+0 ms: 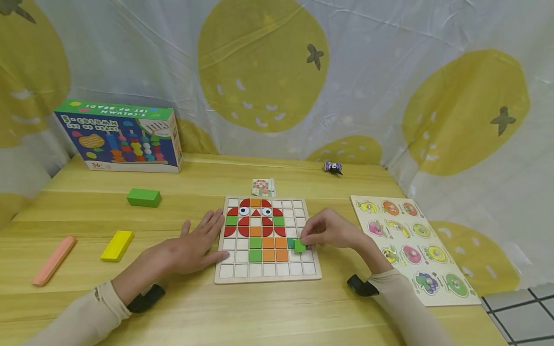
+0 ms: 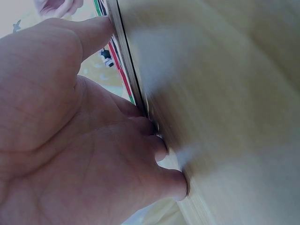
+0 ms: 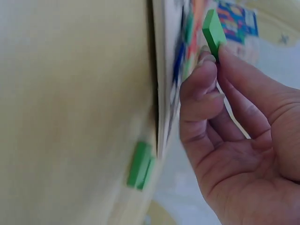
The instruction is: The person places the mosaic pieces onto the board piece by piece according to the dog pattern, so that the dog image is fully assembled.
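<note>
We see both forearms in beige sleeves at the near edge of the wooden surface [image 1: 277, 312]. Left hand [image 1: 190, 247] lies flat, fingers straight, fingertips against the left edge of the mosaic board [image 1: 229, 275]; it holds nothing. Right hand [image 1: 331, 229] pinches a small green square tile [image 1: 299, 246] between thumb and fingertips, just over the board's right side, next to the green and orange squares already seated. The right wrist view confirms the pinch: tile edge-on at the fingertips, board beside it. The board carries a red, orange and green figure with two eyes. Right of the board lies a peg puzzle [image 1: 437, 283] with round animal pieces. To the left are a pink bar [image 1: 54, 260], a yellow block [image 1: 117, 245] and, farther back, a green block [image 1: 144, 197]. Behind the board we see a small pattern card [image 1: 263, 187], then a small wrapped item [image 1: 333, 167], and a beads toy box [image 1: 119, 136] far left against the lemon-print curtain [image 1: 389, 72].
</note>
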`<state>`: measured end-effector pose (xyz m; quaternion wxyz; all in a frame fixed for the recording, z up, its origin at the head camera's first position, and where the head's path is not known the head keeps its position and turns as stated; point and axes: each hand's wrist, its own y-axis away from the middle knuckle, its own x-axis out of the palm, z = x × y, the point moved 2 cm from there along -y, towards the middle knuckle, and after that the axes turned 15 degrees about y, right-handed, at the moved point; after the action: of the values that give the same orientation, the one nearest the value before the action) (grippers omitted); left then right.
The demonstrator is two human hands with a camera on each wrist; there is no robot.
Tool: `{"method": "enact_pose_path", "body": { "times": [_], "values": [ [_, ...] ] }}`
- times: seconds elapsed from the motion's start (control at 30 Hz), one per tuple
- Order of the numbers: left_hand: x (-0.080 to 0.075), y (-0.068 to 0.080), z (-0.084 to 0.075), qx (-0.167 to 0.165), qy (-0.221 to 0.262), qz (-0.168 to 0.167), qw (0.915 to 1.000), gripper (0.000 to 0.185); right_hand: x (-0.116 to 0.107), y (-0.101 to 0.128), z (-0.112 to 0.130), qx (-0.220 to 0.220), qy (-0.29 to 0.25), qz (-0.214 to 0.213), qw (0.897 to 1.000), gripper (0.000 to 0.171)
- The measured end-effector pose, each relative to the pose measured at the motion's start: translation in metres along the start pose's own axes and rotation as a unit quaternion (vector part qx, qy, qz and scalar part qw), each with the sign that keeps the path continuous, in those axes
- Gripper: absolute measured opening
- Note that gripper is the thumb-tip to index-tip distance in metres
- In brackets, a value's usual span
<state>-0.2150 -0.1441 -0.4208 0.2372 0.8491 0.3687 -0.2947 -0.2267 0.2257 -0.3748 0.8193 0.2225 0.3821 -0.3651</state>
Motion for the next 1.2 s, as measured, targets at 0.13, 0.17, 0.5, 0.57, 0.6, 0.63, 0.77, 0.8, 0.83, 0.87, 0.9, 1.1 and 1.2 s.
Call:
{"method": "enact_pose_path", "body": {
  "times": [0.13,0.17,0.5,0.57,0.6,0.63,0.77,0.8,0.83,0.87,0.9,1.1,1.2],
  "values": [
    [0.001,0.0,0.0,-0.002,-0.003,0.0,1.0,0.108,0.007,-0.003,0.013,-0.018,0.032,-0.006,0.999,0.006],
    [0.0,0.0,-0.001,0.0,-0.001,0.001,1.0,0.109,0.008,-0.003,0.015,-0.02,0.039,-0.008,0.999,0.006],
    [0.002,0.001,0.0,0.014,0.006,0.002,0.9999,0.105,0.018,-0.004,0.018,-0.023,0.067,0.013,0.997,0.007],
    [0.003,0.0,0.002,0.004,-0.002,0.001,1.0,0.107,0.018,-0.004,0.02,-0.025,0.07,0.012,0.997,0.006],
    [0.004,0.0,0.003,0.001,-0.002,0.002,1.0,0.108,0.018,-0.003,0.02,-0.024,0.07,0.012,0.997,0.006],
    [0.004,-0.001,0.004,-0.004,-0.006,0.0,1.0,0.108,0.018,-0.003,0.021,-0.023,0.07,0.012,0.997,0.006],
    [0.005,-0.002,0.005,-0.01,-0.005,0.002,0.9999,0.114,0.018,-0.003,0.024,-0.028,0.08,0.01,0.996,0.007],
    [0.005,-0.001,0.005,-0.01,-0.004,0.003,0.9999,0.115,0.017,-0.003,0.024,-0.029,0.083,0.008,0.996,0.007],
    [0.006,-0.001,0.004,-0.008,-0.003,0.003,1.0,0.115,0.016,-0.003,0.024,-0.031,0.089,0.006,0.996,0.007],
    [0.006,-0.001,0.004,-0.009,-0.004,0.003,0.9999,0.115,0.014,-0.003,0.024,-0.032,0.093,0.003,0.995,0.006],
    [0.006,-0.001,0.003,-0.009,-0.004,0.004,0.9999,0.114,0.011,-0.003,0.023,-0.031,0.097,-0.002,0.995,0.006],
    [0.002,0.0,0.0,-0.002,-0.001,0.004,1.0,0.108,-0.022,-0.002,-0.003,-0.011,0.101,-0.066,0.993,0.01],
    [0.0,-0.001,0.001,-0.002,-0.006,0.003,1.0,0.109,-0.034,-0.003,-0.022,0.018,0.094,-0.08,0.992,0.019]
  ]
}}
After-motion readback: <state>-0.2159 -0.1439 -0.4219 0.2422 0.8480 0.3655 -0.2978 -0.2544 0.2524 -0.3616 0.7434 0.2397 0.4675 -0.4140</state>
